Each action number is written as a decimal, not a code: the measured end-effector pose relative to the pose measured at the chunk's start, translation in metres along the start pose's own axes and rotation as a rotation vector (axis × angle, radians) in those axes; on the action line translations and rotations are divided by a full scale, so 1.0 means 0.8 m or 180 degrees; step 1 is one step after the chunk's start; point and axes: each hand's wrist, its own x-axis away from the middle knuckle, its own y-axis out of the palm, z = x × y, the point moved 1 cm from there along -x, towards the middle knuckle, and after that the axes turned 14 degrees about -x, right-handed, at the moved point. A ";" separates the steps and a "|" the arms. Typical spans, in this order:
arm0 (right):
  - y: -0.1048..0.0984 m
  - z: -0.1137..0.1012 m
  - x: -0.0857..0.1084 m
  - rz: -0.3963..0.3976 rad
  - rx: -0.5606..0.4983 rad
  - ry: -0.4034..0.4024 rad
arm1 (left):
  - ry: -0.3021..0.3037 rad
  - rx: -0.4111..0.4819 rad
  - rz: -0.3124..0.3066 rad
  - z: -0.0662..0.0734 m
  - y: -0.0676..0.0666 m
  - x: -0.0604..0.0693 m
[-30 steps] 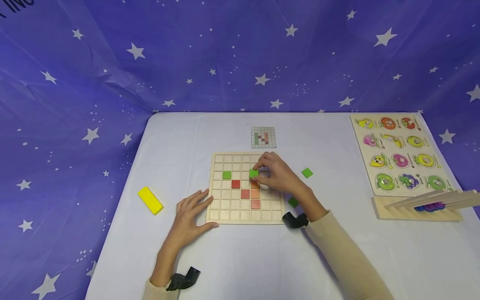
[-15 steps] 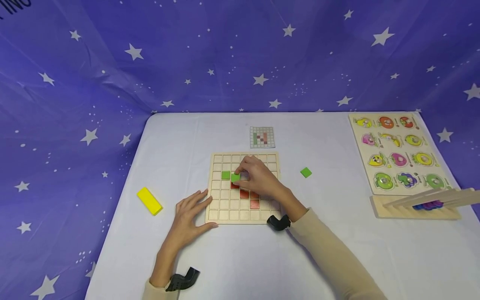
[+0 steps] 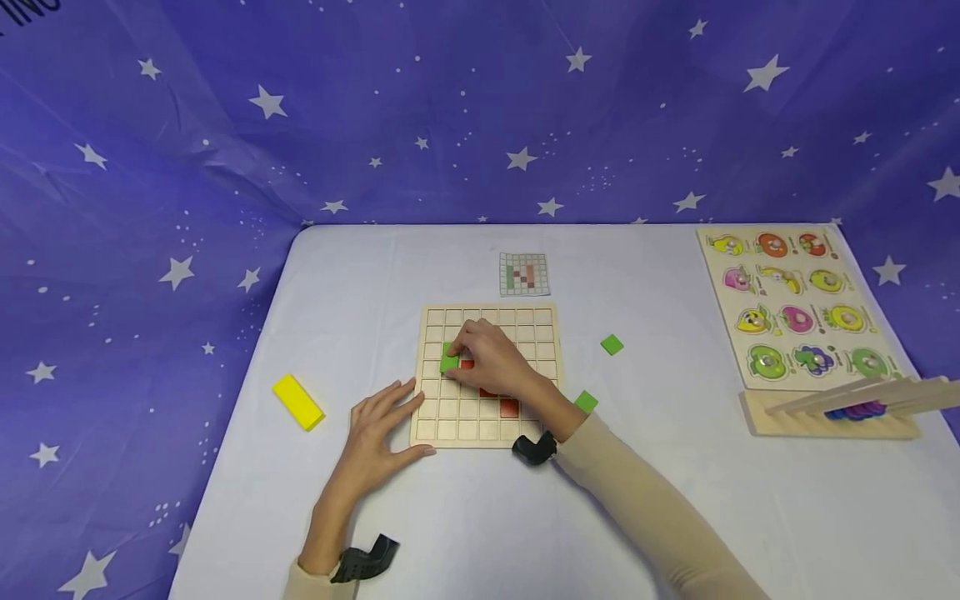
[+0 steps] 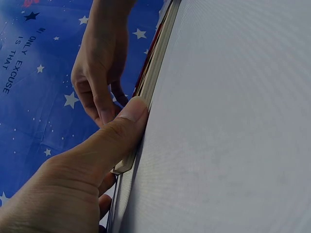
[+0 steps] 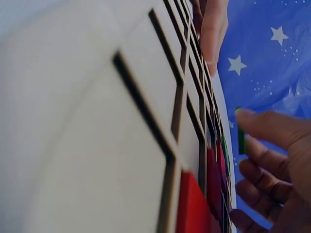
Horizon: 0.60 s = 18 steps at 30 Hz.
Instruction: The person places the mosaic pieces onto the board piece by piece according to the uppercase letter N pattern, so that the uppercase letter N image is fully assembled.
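My right hand [image 3: 491, 360] pinches a green square tile [image 3: 448, 365] between thumb and fingers, over the left part of the wooden grid board [image 3: 450, 410]. In the right wrist view this tile [image 5: 241, 138] stands just off the board's surface. Directly beyond it lies another green tile [image 3: 448, 347], partly covered. Red tiles [image 3: 509, 408] sit in a diagonal on the board; my right hand hides some of the board's tiles. At the board's left edge rests my left hand [image 3: 378, 429], fingers extended, its thumb [image 4: 132, 110] touching the rim in the left wrist view.
Two loose green tiles [image 3: 612, 344] lie right of the board. A pattern card [image 3: 525, 275] is behind it, and a yellow block [image 3: 298, 402] lies to the left. At the right are a fruit puzzle board [image 3: 795, 312] and a wooden rack [image 3: 825, 421].
My right hand has carried the green tile leftward across the board to beside the placed green tile. One loose green tile by the forearm shows again. The left hand has stayed put.
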 end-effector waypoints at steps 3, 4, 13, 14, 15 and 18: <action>0.003 0.000 -0.001 -0.0013 0.0063 -0.0005 | -0.0003 -0.0002 0.0004 -0.001 0.001 0.000; 0.004 0.001 -0.001 -0.0017 0.0083 -0.0001 | -0.0004 -0.0006 0.0003 -0.001 0.001 0.001; 0.009 0.004 0.002 -0.0028 0.0170 -0.0013 | -0.0001 -0.0017 0.0015 -0.001 0.001 0.000; 0.010 0.004 0.002 -0.0020 0.0176 -0.0024 | -0.0007 -0.0003 0.0006 -0.001 0.001 0.000; 0.010 0.004 0.002 -0.0012 0.0179 -0.0038 | -0.0012 0.0005 0.0003 0.000 0.000 0.000; 0.011 0.004 0.003 0.0006 0.0190 -0.0070 | -0.0012 0.0012 0.0004 0.001 0.000 0.000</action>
